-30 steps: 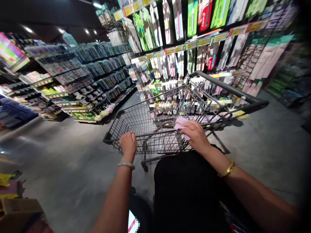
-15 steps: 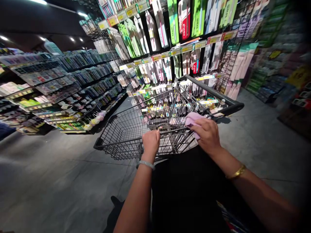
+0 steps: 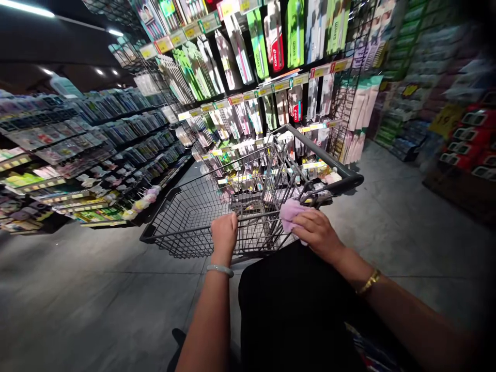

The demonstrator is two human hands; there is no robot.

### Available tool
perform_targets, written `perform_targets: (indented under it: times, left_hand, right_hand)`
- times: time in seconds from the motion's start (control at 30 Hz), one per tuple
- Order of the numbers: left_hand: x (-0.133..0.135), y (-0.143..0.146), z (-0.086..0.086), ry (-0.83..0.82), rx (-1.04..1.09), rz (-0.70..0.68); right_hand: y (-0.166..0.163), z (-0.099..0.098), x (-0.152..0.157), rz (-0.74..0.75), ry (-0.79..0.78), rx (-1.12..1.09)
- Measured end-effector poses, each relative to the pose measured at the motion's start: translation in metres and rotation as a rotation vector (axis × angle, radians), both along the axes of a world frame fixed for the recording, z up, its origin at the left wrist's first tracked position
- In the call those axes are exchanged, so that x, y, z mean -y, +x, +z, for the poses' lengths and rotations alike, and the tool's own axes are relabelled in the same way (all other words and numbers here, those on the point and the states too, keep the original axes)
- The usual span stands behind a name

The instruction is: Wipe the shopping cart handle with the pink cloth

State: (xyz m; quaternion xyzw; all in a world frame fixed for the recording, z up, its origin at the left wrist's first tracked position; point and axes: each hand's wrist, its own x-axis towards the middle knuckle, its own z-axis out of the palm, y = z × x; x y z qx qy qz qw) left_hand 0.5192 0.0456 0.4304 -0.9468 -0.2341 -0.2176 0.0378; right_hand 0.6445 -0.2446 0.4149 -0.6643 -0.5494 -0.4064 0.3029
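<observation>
A black wire shopping cart (image 3: 186,238) stands side-on in front of me, its padded push handle (image 3: 325,155) on the right. My left hand (image 3: 223,235) is closed around the top rim of the basket's near side. Bunched in my right hand (image 3: 320,232) is a light purple cloth (image 3: 290,214), pressed against the same rim farther right, close to the handle end. The fingers of that hand lie bent over the cloth. A fold of cloth hides the piece of rim under it.
A rack of packaged toothbrushes (image 3: 240,51) rises right behind the cart. Shelves of hanging goods (image 3: 127,124) run along the left. On the right stand stacked red packs (image 3: 473,137). Grey concrete floor (image 3: 108,305) surrounds the cart.
The view has turned slightly right, so the rack, cart and hands sit farther left. My right hand has shifted the cloth a little along the rim; my left hand keeps its grip.
</observation>
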Motion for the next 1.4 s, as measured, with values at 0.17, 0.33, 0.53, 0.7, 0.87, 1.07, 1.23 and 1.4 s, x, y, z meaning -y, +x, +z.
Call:
perform_targets:
  times: [0.17, 0.33, 0.53, 0.7, 0.87, 1.07, 1.23, 1.4]
  left_hand:
    - [-0.007, -0.006, 0.002, 0.004, -0.035, 0.008]
    - [0.022, 0.002, 0.009, -0.022, 0.114, 0.090]
    - [0.096, 0.029, 0.018, -0.142, 0.117, -0.302]
    - [0.109, 0.039, 0.011, -0.081, 0.026, -0.325]
    - [0.099, 0.035, 0.005, -0.014, 0.018, -0.295]
    - [0.093, 0.028, 0.004, 0.024, 0.020, -0.241]
    - [0.080, 0.020, 0.007, 0.027, 0.003, -0.195]
    - [0.059, 0.005, 0.005, 0.020, 0.030, -0.202]
  right_hand:
    - [-0.001, 0.002, 0.017, -0.019, 0.097, -0.144]
    - [-0.013, -0.011, 0.007, 0.007, -0.028, -0.151]
    - [-0.011, 0.004, 0.014, -0.024, 0.022, -0.219]
    - [-0.007, -0.001, 0.024, -0.005, -0.013, -0.210]
    - [-0.008, -0.001, 0.037, -0.012, 0.024, -0.298]
    - [-0.023, 0.017, 0.029, 0.017, 0.038, -0.284]
    - [-0.031, 0.043, 0.043, 0.010, 0.148, -0.250]
    - [-0.029, 0.062, 0.051, -0.016, 0.210, -0.226]
